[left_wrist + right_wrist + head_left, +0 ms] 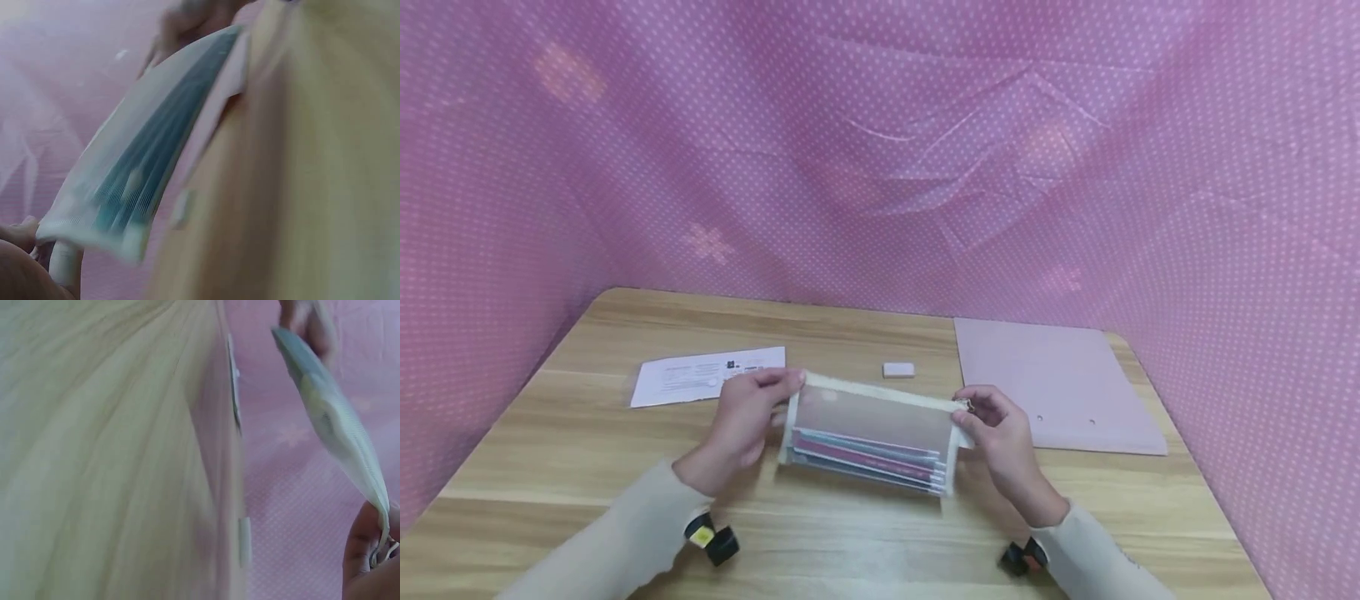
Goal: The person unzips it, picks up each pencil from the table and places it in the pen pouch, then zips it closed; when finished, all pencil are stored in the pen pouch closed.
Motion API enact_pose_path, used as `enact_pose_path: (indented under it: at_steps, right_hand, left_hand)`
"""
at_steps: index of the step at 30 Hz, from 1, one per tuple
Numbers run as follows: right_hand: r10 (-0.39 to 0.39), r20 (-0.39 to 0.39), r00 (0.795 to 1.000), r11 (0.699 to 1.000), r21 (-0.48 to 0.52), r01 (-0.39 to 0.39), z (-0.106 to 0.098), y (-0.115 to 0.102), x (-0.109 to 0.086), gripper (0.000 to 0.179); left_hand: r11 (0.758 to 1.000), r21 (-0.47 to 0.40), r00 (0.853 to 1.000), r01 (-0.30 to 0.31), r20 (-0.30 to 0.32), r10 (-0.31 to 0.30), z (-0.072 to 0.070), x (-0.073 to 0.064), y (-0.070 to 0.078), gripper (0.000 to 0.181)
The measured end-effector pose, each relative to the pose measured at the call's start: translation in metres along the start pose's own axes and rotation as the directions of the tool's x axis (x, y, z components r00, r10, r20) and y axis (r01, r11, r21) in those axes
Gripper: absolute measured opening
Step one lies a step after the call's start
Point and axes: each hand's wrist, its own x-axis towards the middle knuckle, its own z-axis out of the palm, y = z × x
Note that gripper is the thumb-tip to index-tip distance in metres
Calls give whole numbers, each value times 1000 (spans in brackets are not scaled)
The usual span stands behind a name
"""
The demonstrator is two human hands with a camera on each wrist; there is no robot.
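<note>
A see-through mesh pencil case (pixel 872 408) with cream edges hangs above the table between both hands. Several pens (pixel 868 457) lie along its bottom, seen through the mesh. My left hand (pixel 741 421) pinches its top left corner. At the top right corner, near the zipper end, my right hand (pixel 1003 442) pinches the case between thumb and fingers. In the left wrist view the pencil case (pixel 144 137) slants across, blurred, with the left fingers at its lower corner. From the right wrist the pencil case (pixel 337 425) appears nearly edge-on.
Behind the case, a white eraser (pixel 898 370) lies on the wooden table (pixel 850 550). A printed white paper or packet (pixel 688 379) is at the left back. A pale pink folder (pixel 1045 383) with two small holes lies at the right back. Pink dotted cloth (pixel 880 167) surrounds the table.
</note>
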Motion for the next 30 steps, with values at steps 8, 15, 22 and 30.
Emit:
enact_pose_path:
  at_steps: [8, 15, 22, 30]
  right_hand:
    - [202, 89, 975, 979, -30, -200, -2, 13, 8, 34]
    - [285, 122, 951, 956, -111, -272, 0, 22, 12, 33]
    - [326, 155, 932, 944, -115, -311, 1, 27, 14, 33]
    - [342, 122, 932, 933, -163, -321, 3, 35, 15, 28]
  left_hand:
    - [996, 21, 996, 88, 24, -88, -16, -15, -29, 36]
    - [994, 51, 994, 101, 30, -102, -20, -12, -38, 36]
    - [992, 97, 995, 86, 49, -91, -21, -9, -41, 37]
    - [967, 251, 997, 47, 51, -61, -23, 1, -45, 35]
